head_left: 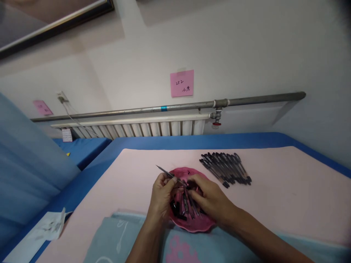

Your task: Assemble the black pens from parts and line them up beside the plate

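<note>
My left hand [163, 190] is closed, thumb against fingers, around a slim pen refill [166, 171] whose fine tip points up and to the left. At the refill's lower right end, my right hand [204, 191] pinches a small dark pen part, partly hidden by the fingers. Both hands are over a pink scalloped dish [196, 227]. Inside it lie several loose pen parts [185, 204], some clear and some black. To the right of the dish, a row of several capped black pens [226, 168] lies side by side on the pink table surface.
A light blue patterned cloth [131, 233] lies along the near edge under my forearms. White papers [41, 233] sit at the left edge. Behind the blue-edged table [197, 141] are a radiator [153, 128] and a pipe [189, 106]. A blue curtain [30, 168] hangs at left.
</note>
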The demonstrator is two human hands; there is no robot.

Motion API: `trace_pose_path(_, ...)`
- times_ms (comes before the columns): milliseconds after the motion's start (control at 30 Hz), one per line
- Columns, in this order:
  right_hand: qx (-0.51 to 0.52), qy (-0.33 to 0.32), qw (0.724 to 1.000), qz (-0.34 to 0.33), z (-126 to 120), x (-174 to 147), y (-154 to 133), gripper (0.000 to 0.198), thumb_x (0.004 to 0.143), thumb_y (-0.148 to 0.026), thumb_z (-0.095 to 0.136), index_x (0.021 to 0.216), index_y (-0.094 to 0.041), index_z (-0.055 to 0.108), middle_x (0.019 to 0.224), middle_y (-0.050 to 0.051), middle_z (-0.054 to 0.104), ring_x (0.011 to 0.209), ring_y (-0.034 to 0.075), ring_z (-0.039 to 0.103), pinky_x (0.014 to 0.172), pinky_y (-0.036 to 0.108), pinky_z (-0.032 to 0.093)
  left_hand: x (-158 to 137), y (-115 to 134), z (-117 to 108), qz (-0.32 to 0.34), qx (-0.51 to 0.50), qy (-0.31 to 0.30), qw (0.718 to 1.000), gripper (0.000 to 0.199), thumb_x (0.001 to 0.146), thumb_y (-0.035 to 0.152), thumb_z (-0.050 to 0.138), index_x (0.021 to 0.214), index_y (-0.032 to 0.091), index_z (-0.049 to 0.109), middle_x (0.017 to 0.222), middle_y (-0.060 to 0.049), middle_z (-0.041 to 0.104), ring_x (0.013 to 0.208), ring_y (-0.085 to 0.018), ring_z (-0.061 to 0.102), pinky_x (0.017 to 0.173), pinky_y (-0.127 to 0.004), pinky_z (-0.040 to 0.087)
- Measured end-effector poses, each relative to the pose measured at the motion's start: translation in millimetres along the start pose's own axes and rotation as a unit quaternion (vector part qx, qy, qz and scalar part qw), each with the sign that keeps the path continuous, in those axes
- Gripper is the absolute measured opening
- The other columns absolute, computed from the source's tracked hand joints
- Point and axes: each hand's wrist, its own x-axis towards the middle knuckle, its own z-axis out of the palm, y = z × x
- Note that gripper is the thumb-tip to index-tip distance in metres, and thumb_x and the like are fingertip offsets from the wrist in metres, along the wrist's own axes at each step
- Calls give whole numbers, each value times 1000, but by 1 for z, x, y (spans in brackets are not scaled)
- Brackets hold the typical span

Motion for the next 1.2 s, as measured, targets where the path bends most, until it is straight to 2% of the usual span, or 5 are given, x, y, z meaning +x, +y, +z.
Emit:
trace_pose_path(367,-7,-6,999,-41,3,-1,5,22,81,-11,43,98,-20,54,93,4,64,87,17,60,76,31,47,0,-1,-1,3,15,0,1000,28,64,28,73,75,16,50,65,0,64,54,-10,61,56,-22,50)
trace_pose_path(500,-14,-5,999,-41,4,-1,7,22,78,-12,51,98,-19,55,96,5,63,91,18,58,80,32,46,0,-2,-1,0,13,4,1000,28,63,27,73,75,16,50,65,-1,65,54,-10,61,55,-22,50)
trace_pose_path(767,-11,-16,997,-69,7,-1,6,22,78,-9,48,96,-19,53,95,5,62,92,19,57,82,34,45,1,-4,-3,2,31,-1,1000,26,66,28,71,76,16,50,65,0,64,52,-9,59,52,-21,48)
trace_pose_path(1067,144,-11,989,44,14,-2,7,16,75,-10,48,84,-22,54,80,0,62,76,16,60,69,30,48,2,-6,-6,22,54,-23,998,23,68,27,70,75,16,51,66,3,60,53,-8,59,55,-20,47)
trace_pose_path(1200,191,-22,979,66,19,-3,10,12,75,-12,50,80,-22,54,77,-1,62,73,16,60,67,29,48,2,-5,-6,12,50,-26,998,22,67,27,70,75,16,53,65,3,59,51,-8,58,52,-20,45)
